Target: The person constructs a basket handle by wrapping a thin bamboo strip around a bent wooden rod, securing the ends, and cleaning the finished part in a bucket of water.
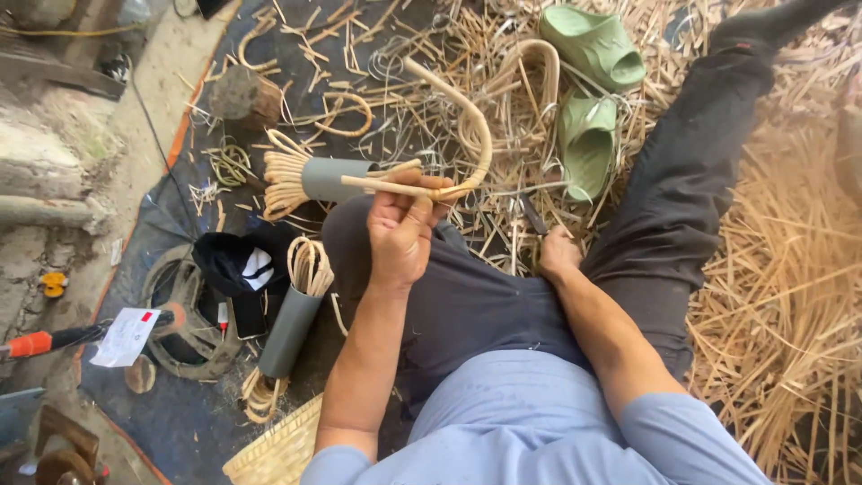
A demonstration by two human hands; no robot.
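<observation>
Down at eight o'clock, a white paper tag [125, 337] with a small red mark lies flat beside a dark round wheel-like frame [184, 314], and a black cloth with a white label patch [245, 263] sits just above it at nine o'clock. Two grey tubes bind bundles of pale cane: one [337, 178] at ten o'clock lying level, another [290, 330] at seven o'clock tilted, with looped strips spilling from both ends.

Near centre, the left hand [400, 232] is raised off the lap, forearm running up from six o'clock, palm toward the camera, fingers curled tight with the thumb pressed over a bent cane piece [449, 135]. That piece is pale tan and smooth: a straight bar crosses level through the fist, and a thicker rod arches up toward twelve o'clock and curves back down to meet the bar at the fingertips.

The right hand [558, 254] rests low at three o'clock against the dark trouser leg, closed around a thin dark tool [533, 216] whose tip points toward twelve; how firmly it grips is not clear.

Two green sandals [590, 90] lie at one o'clock among scattered cane strips [790, 269].
</observation>
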